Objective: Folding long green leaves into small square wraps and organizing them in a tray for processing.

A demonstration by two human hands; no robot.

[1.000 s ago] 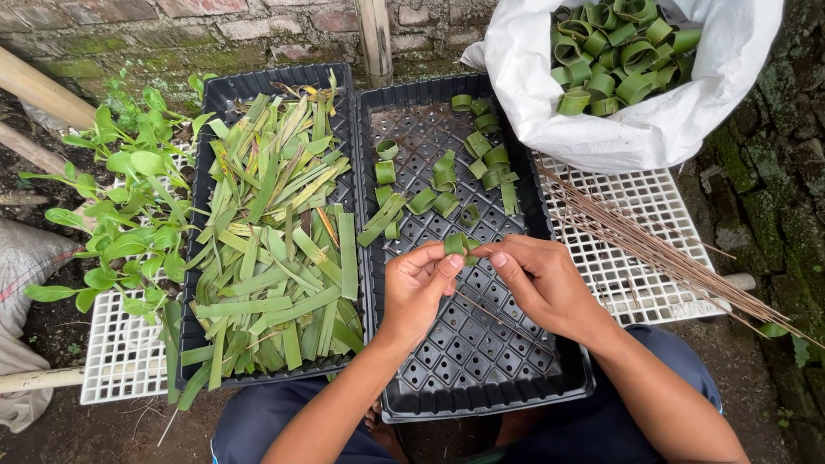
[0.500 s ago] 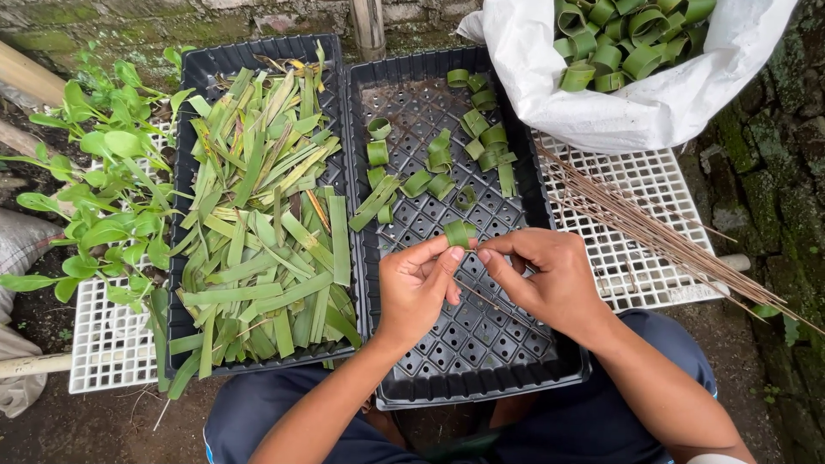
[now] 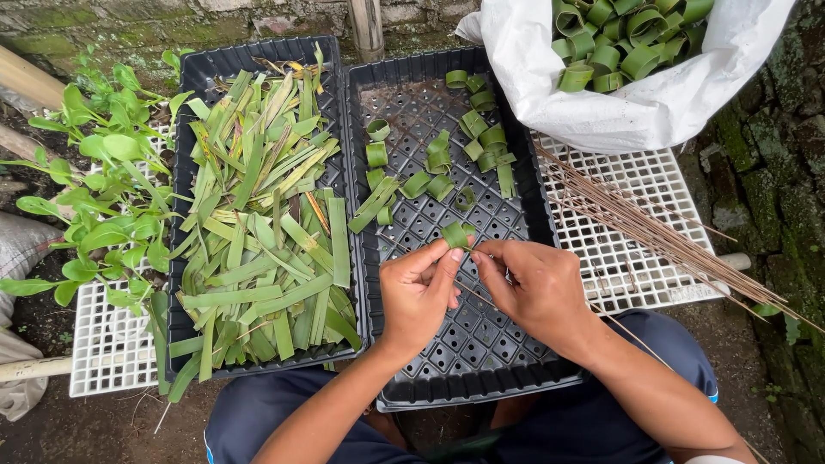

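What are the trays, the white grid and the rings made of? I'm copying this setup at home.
Trays: black moulded plastic by the look, slightly glossy, with a cell-patterned floor.
Grid: white rigid plastic, seemingly matte, with square holes.
Rings: strips of fresh green leaf curled into loops; the left hand and right hand hold one. Likely palm or pandan, but I can't tell which.

The white sack is cut off by the top edge.

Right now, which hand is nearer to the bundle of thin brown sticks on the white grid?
Right. The right hand is beside the brown sticks, just left of them; the left hand sits farther left, over the black tray.
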